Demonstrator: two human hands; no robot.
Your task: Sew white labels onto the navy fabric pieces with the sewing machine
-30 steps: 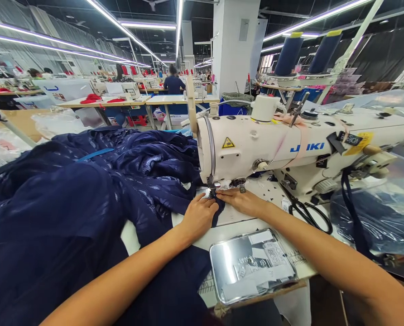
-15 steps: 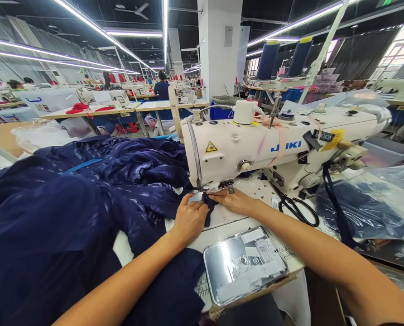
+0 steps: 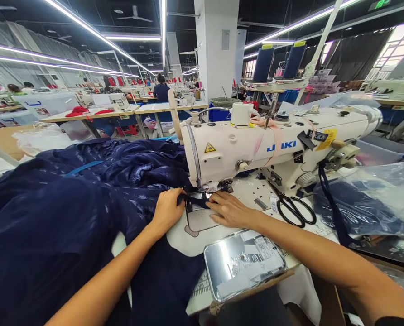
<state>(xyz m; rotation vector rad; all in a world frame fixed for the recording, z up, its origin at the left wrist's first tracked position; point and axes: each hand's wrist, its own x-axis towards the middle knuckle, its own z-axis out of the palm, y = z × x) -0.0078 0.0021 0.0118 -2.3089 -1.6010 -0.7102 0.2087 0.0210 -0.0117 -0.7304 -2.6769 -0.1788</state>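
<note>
A white sewing machine [image 3: 236, 145] stands across the table, its needle area low at its left end. Dark navy fabric [image 3: 73, 199] is heaped to the left, and one edge of it runs under the presser foot. Left of the needle, my left hand [image 3: 170, 207] is closed on that navy edge. My right hand [image 3: 231, 209] lies just right of the needle, its fingers pressing the navy fabric onto the machine bed [image 3: 202, 221]. The needle tip itself is too small to make out.
Black-handled scissors [image 3: 295, 210] lie right of my right forearm. A metal tin lid with paper labels [image 3: 244, 265] sits at the front edge. Plastic-bagged navy fabric [image 3: 361, 203] is at the right. Thread cones [image 3: 263, 62] stand behind the machine. A person [image 3: 161, 90] sits farther back.
My left hand has moved left and slightly up, drawing the fabric edge out straight and uncovering the machine bed. My right hand has shifted slightly down, its fingers more spread.
</note>
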